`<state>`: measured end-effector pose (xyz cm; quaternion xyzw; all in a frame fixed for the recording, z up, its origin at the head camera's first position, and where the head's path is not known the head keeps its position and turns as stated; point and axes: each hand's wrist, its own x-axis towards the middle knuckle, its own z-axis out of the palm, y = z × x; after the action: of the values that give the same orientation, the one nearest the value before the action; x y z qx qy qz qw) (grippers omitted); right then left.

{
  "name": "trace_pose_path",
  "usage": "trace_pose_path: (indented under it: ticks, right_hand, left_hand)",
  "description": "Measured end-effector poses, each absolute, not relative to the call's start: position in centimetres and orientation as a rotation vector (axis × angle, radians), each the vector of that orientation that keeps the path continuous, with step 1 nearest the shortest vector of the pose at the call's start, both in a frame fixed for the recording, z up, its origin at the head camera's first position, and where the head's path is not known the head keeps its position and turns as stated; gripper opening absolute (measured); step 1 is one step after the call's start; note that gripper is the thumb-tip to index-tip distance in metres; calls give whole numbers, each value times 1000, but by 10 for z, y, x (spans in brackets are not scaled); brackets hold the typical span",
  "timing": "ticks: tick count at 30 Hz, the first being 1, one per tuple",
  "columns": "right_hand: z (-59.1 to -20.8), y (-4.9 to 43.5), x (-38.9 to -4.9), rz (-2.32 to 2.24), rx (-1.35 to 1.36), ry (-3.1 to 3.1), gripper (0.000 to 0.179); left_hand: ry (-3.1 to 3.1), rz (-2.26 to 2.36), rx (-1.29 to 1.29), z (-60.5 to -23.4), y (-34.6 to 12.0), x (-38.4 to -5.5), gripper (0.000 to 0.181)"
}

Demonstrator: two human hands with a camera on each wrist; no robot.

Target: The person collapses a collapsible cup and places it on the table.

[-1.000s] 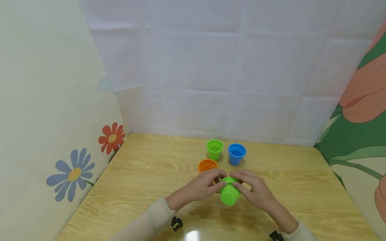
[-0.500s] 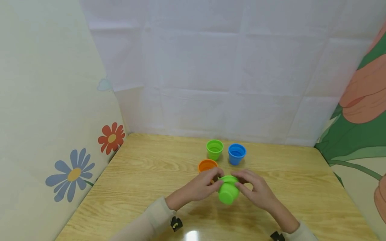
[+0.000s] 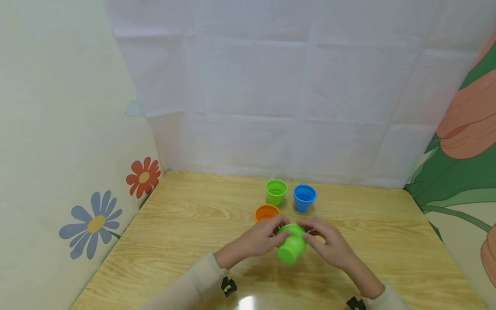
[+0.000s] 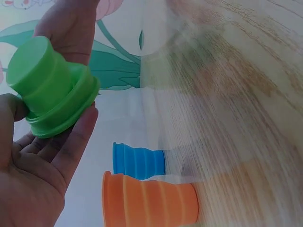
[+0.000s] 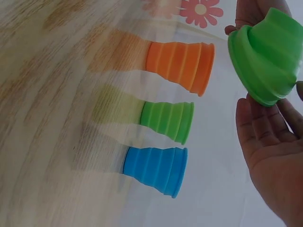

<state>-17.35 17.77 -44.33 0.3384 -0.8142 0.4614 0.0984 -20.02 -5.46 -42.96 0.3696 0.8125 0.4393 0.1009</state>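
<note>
Both hands hold a bright green collapsible cup (image 3: 287,253) above the table, its base tipped toward me and its rim pointing away. My left hand (image 3: 261,237) grips the left side, thumb on the outer wall and fingers under the rim. On the opposite side, my right hand (image 3: 330,244) pinches the rim between thumb and fingers. The left wrist view shows the wall of the green cup (image 4: 40,78) unevenly folded, with one side pushed down into the wide outer ring. Just beyond my left fingers stands an orange cup (image 3: 266,210), partly hidden by that hand.
A second green cup (image 3: 276,193) and a blue cup (image 3: 304,199) stand upright behind the orange one, mouths up. The wooden table (image 3: 193,206) meets a white cloth (image 3: 252,86) at the back. Walls with painted flowers flank it on both sides.
The base of the held green cup has swung left and its wall has become lopsided. My hands have barely shifted. The three standing cups stay in place.
</note>
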Motion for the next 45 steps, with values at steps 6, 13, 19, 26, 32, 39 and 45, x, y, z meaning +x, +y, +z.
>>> trace_pose_path:
  ticks: [6,13,19,26,32,39,45]
  right_hand:
    - [-443,182,-175,1503,1042,-2413,42]
    - [-443,182,-173,1564,1076,-2422,53]
    - [-444,180,-172,1488,1026,-2413,53]
    - [-443,181,-171,1489,982,-2400,47]
    - [-443,180,-170,1567,937,-2428,39]
    - [-443,178,-171,1629,813,-2490,37]
    - [-437,174,-168,1582,778,-2499,32]
  left_hand:
    - [2355,1440,1052,-429,-57,-201,18]
    - [2316,1501,1028,-431,-57,-200,18]
    - [2237,1516,1026,-429,-58,-200,23]
    - [2332,1417,1071,-427,-60,-202,30]
    - [2347,1395,1082,-425,-59,-202,30]
    - [2369,1394,1055,-422,-56,-199,28]
    - [2391,1355,1103,-429,-56,-203,27]
